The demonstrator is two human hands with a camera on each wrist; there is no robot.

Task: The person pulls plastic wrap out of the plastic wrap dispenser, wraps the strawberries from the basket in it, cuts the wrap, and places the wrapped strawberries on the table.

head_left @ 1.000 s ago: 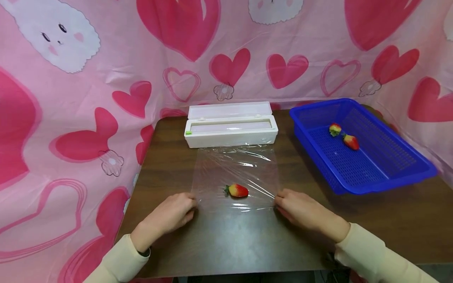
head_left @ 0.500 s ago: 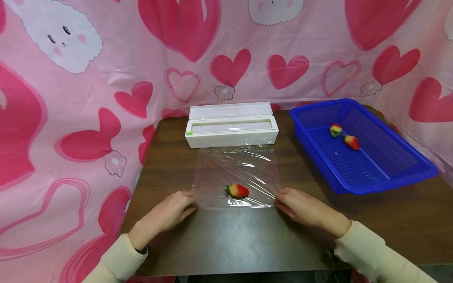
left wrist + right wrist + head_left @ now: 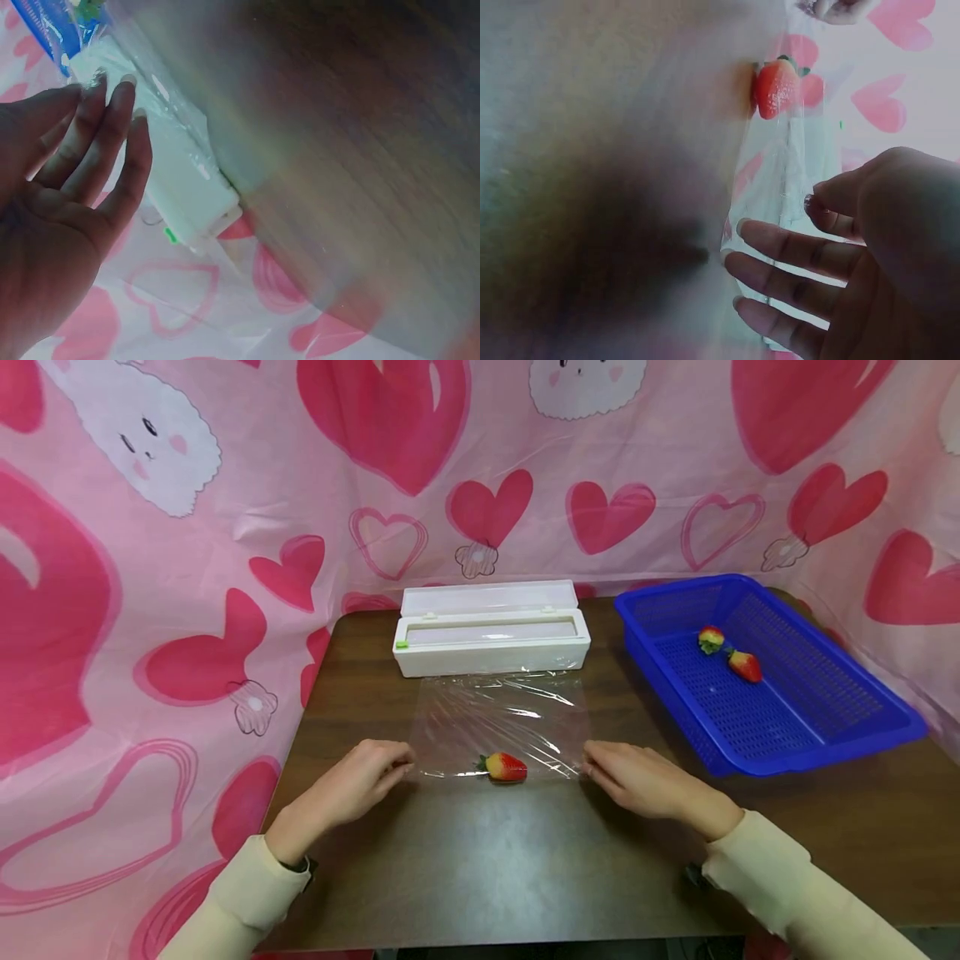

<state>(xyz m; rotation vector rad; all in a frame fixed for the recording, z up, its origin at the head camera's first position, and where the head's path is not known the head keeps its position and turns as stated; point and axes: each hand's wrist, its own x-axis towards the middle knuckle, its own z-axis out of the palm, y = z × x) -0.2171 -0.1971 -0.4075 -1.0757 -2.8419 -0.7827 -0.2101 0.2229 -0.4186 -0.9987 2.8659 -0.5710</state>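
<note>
Clear plastic wrap (image 3: 480, 718) stretches from the front of a white wrap dispenser (image 3: 491, 656) toward me. Its near left corner is pinched between thumb and index finger of my left hand (image 3: 367, 772). My right hand (image 3: 637, 777) pinches the near right corner the same way, the other fingers extended in the right wrist view. Between the hands, a strawberry (image 3: 506, 767) lies at the wrap's near edge, leaves pointing left. Whether film covers the berry is hard to tell. The left wrist view shows the left hand (image 3: 82, 150) in front of the dispenser (image 3: 176, 165).
A blue plastic basket (image 3: 720, 727) holding two strawberries (image 3: 744, 666) stands at the right. The dispenser's lid (image 3: 491, 597) is raised at the back. The brown table (image 3: 480, 877) ends near me, and a pink heart-patterned cloth (image 3: 375, 435) hangs behind and to the left.
Both hands have moved slightly away from me, toward the dispenser, still pinching the wrap. The wrap's near edge has shifted back with them, from in front of the strawberry to beside it.
</note>
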